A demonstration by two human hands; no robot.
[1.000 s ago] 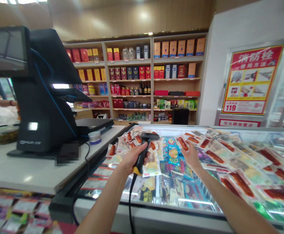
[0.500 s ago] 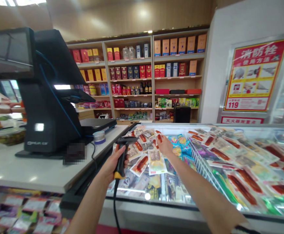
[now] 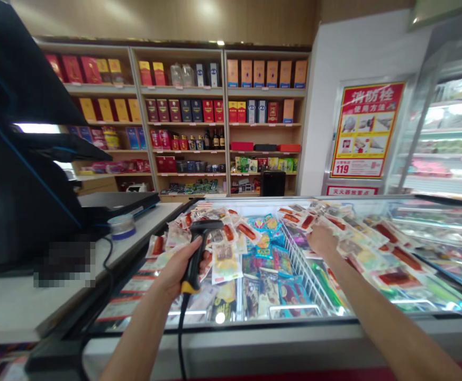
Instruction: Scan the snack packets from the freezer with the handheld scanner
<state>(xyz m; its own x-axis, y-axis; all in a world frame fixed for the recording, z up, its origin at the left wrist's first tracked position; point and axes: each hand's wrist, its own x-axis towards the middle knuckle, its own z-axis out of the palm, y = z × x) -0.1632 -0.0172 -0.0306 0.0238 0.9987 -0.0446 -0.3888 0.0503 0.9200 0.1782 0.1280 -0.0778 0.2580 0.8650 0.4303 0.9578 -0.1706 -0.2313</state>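
A black and yellow barcode scanner (image 3: 196, 259) is in my left hand (image 3: 181, 267), its fingers wrapped round the handle and its cable hanging down. The scanner head is over a pile of clear sausage packs (image 3: 246, 230) on the freezer's glass top. My right hand (image 3: 323, 239) reaches to the far part of another heap of packs on the right, against a pack with a reddish sausage (image 3: 307, 221). Its fingertips are blurred and partly hidden, so I cannot tell whether they grip that pack. Beside the scanner lies a pale flat pack (image 3: 226, 262).
Under the glass, a white wire divider (image 3: 300, 259) separates bagged frozen goods. On the left, a counter (image 3: 12, 312) carries a dark checkout terminal (image 3: 20, 159) and a round tub (image 3: 121, 226). Behind are shelves (image 3: 225, 121) of boxes and bottles, with a red poster (image 3: 368, 129) beside them.
My right hand has gone from the left pile of sausage packs across to the right heap. The view has turned rightward. My left hand keeps holding the barcode scanner over the left pile.
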